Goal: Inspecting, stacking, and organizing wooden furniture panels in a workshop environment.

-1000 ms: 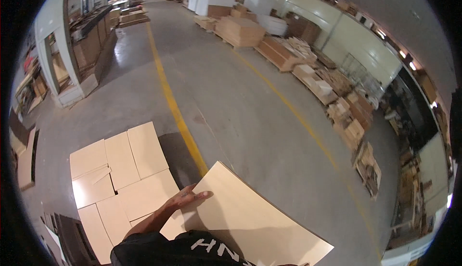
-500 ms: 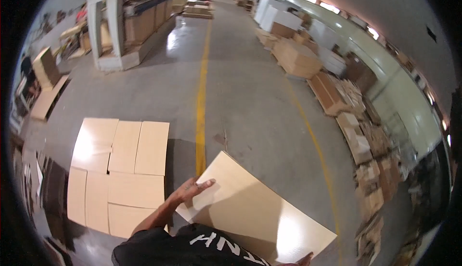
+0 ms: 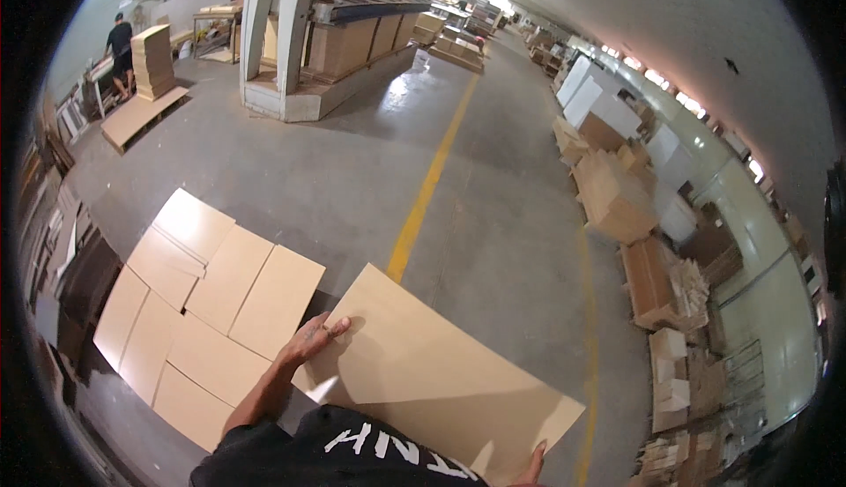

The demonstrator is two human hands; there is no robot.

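Observation:
A large rectangular, light wood-coloured panel [image 3: 432, 355] is held in front of my body, tilted with its right end nearer me. My left hand [image 3: 313, 337] grips the panel's left end, thumb on top and fingers underneath, out of sight. At the opposite end, my right hand [image 3: 534, 465] holds the near right edge, only its thumb side showing at the lower rim. To the left lies a stack of similar panels [image 3: 251, 289], laid side by side in a block, its top boards showing narrow gaps. The held panel's left corner is close to that stack.
A yellow floor line [image 3: 432, 187] runs ahead. A white pillar [image 3: 269, 46] and a long machine [image 3: 370, 7] stand ahead left. Another person [image 3: 121, 51] stands far left beside a tall board stack [image 3: 153, 62]. Boards and cartons [image 3: 612, 196] line the right wall.
My view has turned left, so the surroundings shift right. Both hands keep hold of the panel, which has moved slightly left toward the stack.

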